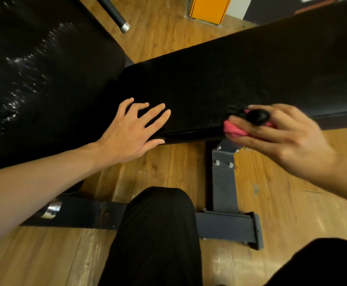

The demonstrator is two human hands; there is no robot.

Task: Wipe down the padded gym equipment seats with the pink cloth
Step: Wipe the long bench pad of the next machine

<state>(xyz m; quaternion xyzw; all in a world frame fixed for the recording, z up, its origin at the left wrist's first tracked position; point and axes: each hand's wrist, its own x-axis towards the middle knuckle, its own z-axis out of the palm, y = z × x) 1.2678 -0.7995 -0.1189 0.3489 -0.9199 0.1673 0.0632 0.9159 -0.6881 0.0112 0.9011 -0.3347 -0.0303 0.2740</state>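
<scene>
You are looking down at a wooden plank floor (164, 166), light brown with visible grain. A grey metal frame (224, 182) is standing on it, with bolts showing near its top and a cross foot (230, 226) lying flat at its base. A darker steel bar (81, 211) is lying to the left of that foot, with a chrome piece (51, 209) shining at its left end. Your knees in black trousers (156, 234) are filling the lower centre. At top centre, a black bar with a chrome tip (116, 15) is angling down over the floor. An orange panel (209, 8) is standing at the far edge.
</scene>
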